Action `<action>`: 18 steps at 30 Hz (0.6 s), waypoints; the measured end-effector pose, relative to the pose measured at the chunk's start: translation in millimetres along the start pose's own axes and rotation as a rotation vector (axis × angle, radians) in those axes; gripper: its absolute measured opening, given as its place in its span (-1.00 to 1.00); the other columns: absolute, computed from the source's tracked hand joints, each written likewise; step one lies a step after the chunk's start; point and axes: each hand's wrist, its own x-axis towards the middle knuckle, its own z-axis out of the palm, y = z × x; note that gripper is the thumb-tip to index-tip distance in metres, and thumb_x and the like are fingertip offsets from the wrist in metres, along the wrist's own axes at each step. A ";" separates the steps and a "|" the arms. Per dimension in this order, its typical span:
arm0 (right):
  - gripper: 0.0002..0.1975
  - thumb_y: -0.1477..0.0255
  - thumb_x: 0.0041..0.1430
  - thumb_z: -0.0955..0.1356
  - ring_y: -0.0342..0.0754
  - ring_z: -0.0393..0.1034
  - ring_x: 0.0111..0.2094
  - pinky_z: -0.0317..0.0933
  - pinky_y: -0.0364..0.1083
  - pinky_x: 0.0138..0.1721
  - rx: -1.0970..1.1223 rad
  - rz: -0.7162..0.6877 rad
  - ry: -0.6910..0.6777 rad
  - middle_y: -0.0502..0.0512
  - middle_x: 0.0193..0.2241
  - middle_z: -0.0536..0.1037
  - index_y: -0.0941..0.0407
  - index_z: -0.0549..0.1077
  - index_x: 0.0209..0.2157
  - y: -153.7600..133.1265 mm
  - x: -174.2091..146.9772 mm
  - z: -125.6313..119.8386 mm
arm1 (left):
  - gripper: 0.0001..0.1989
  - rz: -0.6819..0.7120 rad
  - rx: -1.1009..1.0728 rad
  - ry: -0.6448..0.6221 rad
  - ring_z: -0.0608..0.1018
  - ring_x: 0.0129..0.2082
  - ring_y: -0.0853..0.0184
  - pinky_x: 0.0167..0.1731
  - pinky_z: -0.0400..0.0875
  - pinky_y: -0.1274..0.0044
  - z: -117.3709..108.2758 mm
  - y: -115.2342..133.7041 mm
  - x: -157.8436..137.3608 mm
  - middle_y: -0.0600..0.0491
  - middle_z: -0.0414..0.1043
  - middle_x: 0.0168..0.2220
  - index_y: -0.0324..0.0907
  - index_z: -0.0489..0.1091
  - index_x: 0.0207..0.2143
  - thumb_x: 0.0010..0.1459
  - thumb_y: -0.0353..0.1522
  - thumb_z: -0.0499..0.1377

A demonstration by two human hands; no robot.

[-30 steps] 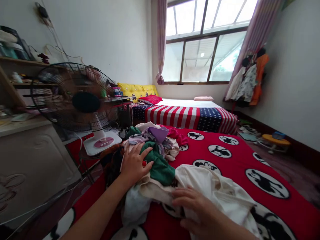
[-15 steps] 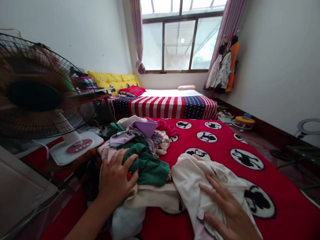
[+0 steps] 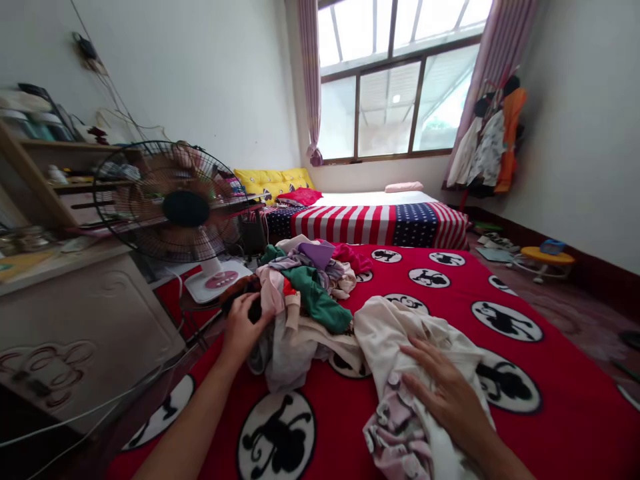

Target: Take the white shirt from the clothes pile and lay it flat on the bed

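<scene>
A heap of crumpled clothes, with a green garment [image 3: 315, 300] and a purple one [image 3: 316, 255] on top, lies on the red blanket. At its left edge my left hand [image 3: 244, 327] has its fingers and thumb curled at a pale pink garment [image 3: 271, 291], pinching it; the fingertips are partly hidden. Dark cloth shows between thumb and fingers. To the right, my right hand [image 3: 445, 390] rests with outstretched fingers on a spread white garment [image 3: 387, 327]. A pink patterned cloth [image 3: 397, 427] lies bunched beside and below that hand.
The red blanket [image 3: 340, 427] with monkey prints covers the bed in front of me. A running fan [image 3: 186, 208] stands at left, near a cabinet [image 3: 90, 333]. Beyond is another bed with a striped cover [image 3: 345, 223]. A yellow stool [image 3: 547, 255] stands at right.
My left hand has shifted from on top of the heap to its left edge, and its fingers have drawn in. The right hand stays on the white garment. The view has turned left.
</scene>
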 end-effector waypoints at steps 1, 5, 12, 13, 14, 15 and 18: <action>-0.55 0.11 0.19 0.28 0.12 0.17 0.23 0.13 0.18 0.20 0.004 0.001 0.002 0.12 0.19 0.33 -0.05 0.44 0.06 -0.3 0.6 0.1 | -0.44 0.009 0.083 -0.085 0.40 0.05 0.01 0.07 0.32 0.22 3.6 -2.2 -2.0 -0.15 0.29 0.03 -0.20 0.33 0.02 -0.04 -0.20 0.28; -0.56 0.10 0.18 0.29 0.13 0.17 0.23 0.12 0.18 0.20 0.014 -0.009 0.020 0.11 0.18 0.35 -0.05 0.46 0.04 -0.8 1.7 -0.1 | -0.37 0.081 0.330 -0.181 0.37 0.04 -0.07 0.03 0.32 0.21 13.0 4.1 -5.4 -0.20 0.24 0.07 -0.23 0.30 0.08 -0.09 -0.30 0.30; -0.57 0.12 0.17 0.29 0.14 0.23 0.19 0.16 0.16 0.18 0.028 -0.014 0.040 0.15 0.15 0.39 -0.01 0.49 0.00 -0.4 0.0 -1.4 | -0.78 0.224 0.192 -0.037 0.48 -0.18 0.16 -0.16 0.41 0.42 -38.1 9.0 32.6 -0.03 0.37 -0.21 -0.18 0.44 -0.24 0.00 -0.36 0.18; -0.58 0.12 0.18 0.29 0.13 0.24 0.19 0.16 0.16 0.18 0.027 -0.013 0.037 0.15 0.15 0.39 0.00 0.48 0.00 -0.5 -0.2 -1.3 | -0.78 0.218 0.176 0.023 0.48 -0.19 0.15 -0.15 0.40 0.40 -47.9 6.0 37.6 -0.04 0.37 -0.23 -0.19 0.43 -0.25 0.01 -0.32 0.17; -0.58 0.13 0.18 0.29 0.13 0.24 0.19 0.15 0.16 0.17 0.024 -0.012 0.033 0.15 0.15 0.39 0.00 0.48 0.00 -0.8 -0.5 -1.0 | -0.77 0.217 0.159 0.083 0.48 -0.19 0.14 -0.14 0.40 0.37 -55.6 2.5 40.0 -0.05 0.37 -0.24 -0.19 0.43 -0.27 0.00 -0.29 0.17; -0.58 0.13 0.18 0.29 0.13 0.23 0.19 0.15 0.15 0.18 0.018 -0.012 0.029 0.15 0.15 0.39 0.00 0.48 0.00 -1.2 -0.8 -0.7 | -0.76 0.222 0.149 0.097 0.48 -0.18 0.13 -0.12 0.39 0.35 -60.5 -1.2 39.1 -0.06 0.38 -0.22 -0.19 0.42 -0.27 -0.01 -0.27 0.17; -0.56 0.16 0.17 0.29 0.14 0.20 0.20 0.13 0.15 0.19 -0.017 -0.015 0.014 0.17 0.16 0.36 0.02 0.46 0.03 -3.3 -1.3 -0.1 | -0.78 0.220 0.109 -0.055 0.52 -0.23 0.15 -0.19 0.43 0.38 -57.5 -11.2 16.9 -0.05 0.45 -0.26 -0.15 0.41 -0.34 -0.10 -0.29 0.16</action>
